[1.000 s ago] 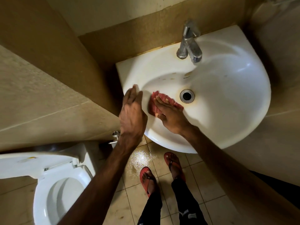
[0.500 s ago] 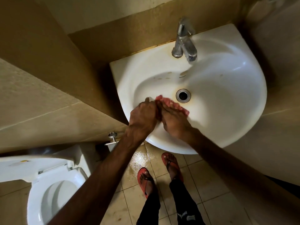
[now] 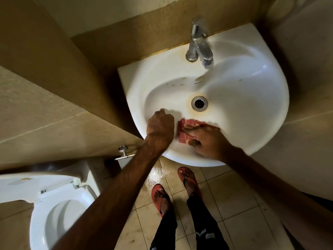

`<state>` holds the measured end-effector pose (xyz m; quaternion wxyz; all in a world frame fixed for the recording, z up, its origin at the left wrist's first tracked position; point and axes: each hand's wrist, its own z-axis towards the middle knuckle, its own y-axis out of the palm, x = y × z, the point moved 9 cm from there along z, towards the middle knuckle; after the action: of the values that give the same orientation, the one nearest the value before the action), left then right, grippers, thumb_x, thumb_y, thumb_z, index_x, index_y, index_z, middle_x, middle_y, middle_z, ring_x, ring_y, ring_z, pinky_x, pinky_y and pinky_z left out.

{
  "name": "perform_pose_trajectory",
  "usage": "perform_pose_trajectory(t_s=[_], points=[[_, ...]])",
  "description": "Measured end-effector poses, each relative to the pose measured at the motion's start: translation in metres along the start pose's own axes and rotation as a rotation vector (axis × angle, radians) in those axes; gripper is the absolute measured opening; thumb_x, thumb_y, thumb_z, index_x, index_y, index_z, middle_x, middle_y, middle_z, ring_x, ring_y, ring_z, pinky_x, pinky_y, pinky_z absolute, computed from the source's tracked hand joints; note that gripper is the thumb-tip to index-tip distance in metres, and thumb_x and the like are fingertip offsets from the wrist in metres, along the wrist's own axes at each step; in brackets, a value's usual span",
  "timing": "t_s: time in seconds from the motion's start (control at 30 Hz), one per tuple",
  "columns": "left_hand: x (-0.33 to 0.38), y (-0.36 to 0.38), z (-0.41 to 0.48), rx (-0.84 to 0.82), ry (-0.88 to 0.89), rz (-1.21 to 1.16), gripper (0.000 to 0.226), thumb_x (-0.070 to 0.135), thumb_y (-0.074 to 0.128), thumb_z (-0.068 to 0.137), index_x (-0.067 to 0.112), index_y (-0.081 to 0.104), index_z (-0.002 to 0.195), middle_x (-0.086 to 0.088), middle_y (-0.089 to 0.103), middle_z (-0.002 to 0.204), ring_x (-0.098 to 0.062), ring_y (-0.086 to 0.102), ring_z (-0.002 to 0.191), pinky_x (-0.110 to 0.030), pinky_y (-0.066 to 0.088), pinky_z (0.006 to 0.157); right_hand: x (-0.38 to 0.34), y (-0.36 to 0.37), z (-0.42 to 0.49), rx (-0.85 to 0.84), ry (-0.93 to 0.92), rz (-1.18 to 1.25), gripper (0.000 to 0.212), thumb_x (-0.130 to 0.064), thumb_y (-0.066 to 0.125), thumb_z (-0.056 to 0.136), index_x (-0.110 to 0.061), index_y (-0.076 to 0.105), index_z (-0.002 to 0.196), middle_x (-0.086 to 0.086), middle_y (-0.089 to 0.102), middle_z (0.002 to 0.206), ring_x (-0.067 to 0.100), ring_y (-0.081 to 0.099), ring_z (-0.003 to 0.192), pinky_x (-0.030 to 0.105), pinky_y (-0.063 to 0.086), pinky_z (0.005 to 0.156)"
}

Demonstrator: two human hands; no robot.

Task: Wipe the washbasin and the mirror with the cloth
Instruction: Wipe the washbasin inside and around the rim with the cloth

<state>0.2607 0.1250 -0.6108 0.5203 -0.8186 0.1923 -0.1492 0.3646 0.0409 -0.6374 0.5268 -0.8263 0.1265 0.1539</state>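
Note:
A white washbasin (image 3: pixel 243 109) is fixed to the tiled wall, with a round drain (image 3: pixel 199 103) in its bowl and a chrome tap (image 3: pixel 198 44) at the back. My right hand (image 3: pixel 205 139) presses a red cloth (image 3: pixel 187 129) flat against the bowl's near side, just below the drain. My left hand (image 3: pixel 160 127) is curled over the basin's near-left rim, right beside the cloth, with its fingers closed. No mirror is in view.
A white toilet (image 3: pixel 54 213) with its lid up stands at the lower left. A small chrome valve (image 3: pixel 123 152) sticks out of the wall below the basin. My feet in red sandals (image 3: pixel 160 197) stand on a wet tiled floor (image 3: pixel 225 204).
My right hand has slid the cloth toward me, from beside the drain down to the near wall of the bowl. My left hand went from lying flat on the rim to curled beside the cloth.

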Motion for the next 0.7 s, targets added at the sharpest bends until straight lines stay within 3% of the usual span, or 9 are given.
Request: perform_pose_trajectory(t_s=[0.1, 0.23, 0.33, 0.43, 0.53, 0.63, 0.7], points=[[0.003, 0.003, 0.001, 0.001, -0.011, 0.03, 0.029, 0.004, 0.05, 0.094, 0.004, 0.066, 0.118, -0.014, 0.052, 0.131, -0.029, 0.057, 0.119, -0.035, 0.051, 0.09, 0.022, 0.009, 0.023, -0.009, 0.014, 0.022, 0.057, -0.031, 0.061, 0.1, -0.033, 0.045, 0.154, -0.009, 0.04, 0.163, 0.027, 0.042, 0.148, 0.044, 0.034, 0.12], [0.006, 0.008, 0.001, 0.002, -0.019, 0.077, 0.028, 0.006, 0.05, 0.095, 0.004, 0.067, 0.117, -0.014, 0.05, 0.133, -0.029, 0.057, 0.118, -0.035, 0.052, 0.091, 0.043, 0.023, 0.081, 0.069, 0.046, 0.016, 0.059, -0.031, 0.044, 0.106, -0.021, 0.027, 0.162, 0.002, 0.018, 0.172, 0.031, 0.012, 0.16, 0.048, 0.008, 0.131], [0.008, 0.01, 0.0, 0.001, -0.013, 0.136, 0.029, 0.008, 0.053, 0.094, 0.005, 0.067, 0.119, -0.015, 0.049, 0.134, -0.029, 0.056, 0.12, -0.036, 0.053, 0.091, 0.049, 0.021, 0.09, 0.097, 0.114, 0.039, 0.06, -0.028, 0.046, 0.108, -0.018, 0.025, 0.162, 0.005, 0.015, 0.172, 0.035, 0.007, 0.16, 0.044, -0.002, 0.13], [0.011, 0.012, -0.001, 0.001, -0.016, 0.186, 0.03, 0.009, 0.052, 0.095, 0.005, 0.065, 0.122, -0.017, 0.046, 0.141, -0.028, 0.052, 0.125, -0.037, 0.053, 0.092, 0.035, 0.012, 0.073, 0.096, 0.093, 0.055, 0.056, -0.023, 0.047, 0.106, -0.018, 0.032, 0.16, 0.004, 0.023, 0.171, 0.026, 0.015, 0.16, 0.04, 0.004, 0.131], [0.011, 0.013, -0.002, 0.005, -0.022, 0.201, 0.031, 0.011, 0.051, 0.096, 0.005, 0.064, 0.123, -0.016, 0.048, 0.14, -0.027, 0.052, 0.125, -0.037, 0.053, 0.092, 0.022, 0.003, 0.04, 0.021, 0.104, 0.091, 0.046, -0.027, 0.042, 0.108, -0.018, 0.046, 0.153, 0.004, 0.043, 0.162, 0.026, 0.035, 0.152, 0.038, 0.02, 0.126], [0.009, 0.011, 0.0, 0.014, -0.037, 0.166, 0.031, 0.009, 0.048, 0.097, 0.004, 0.065, 0.123, -0.014, 0.049, 0.138, -0.027, 0.053, 0.124, -0.037, 0.053, 0.091, 0.01, -0.002, -0.006, -0.048, 0.09, 0.067, 0.046, -0.046, 0.033, 0.109, -0.022, 0.066, 0.128, 0.006, 0.065, 0.13, 0.028, 0.058, 0.125, 0.038, 0.035, 0.11], [0.009, 0.012, -0.001, 0.004, -0.036, 0.146, 0.033, 0.009, 0.047, 0.097, 0.005, 0.065, 0.124, -0.013, 0.047, 0.141, -0.027, 0.051, 0.126, -0.037, 0.052, 0.092, 0.005, -0.008, -0.032, -0.031, 0.063, 0.089, 0.052, -0.059, 0.029, 0.103, -0.031, 0.071, 0.115, -0.004, 0.069, 0.11, 0.022, 0.063, 0.108, 0.042, 0.041, 0.107]])
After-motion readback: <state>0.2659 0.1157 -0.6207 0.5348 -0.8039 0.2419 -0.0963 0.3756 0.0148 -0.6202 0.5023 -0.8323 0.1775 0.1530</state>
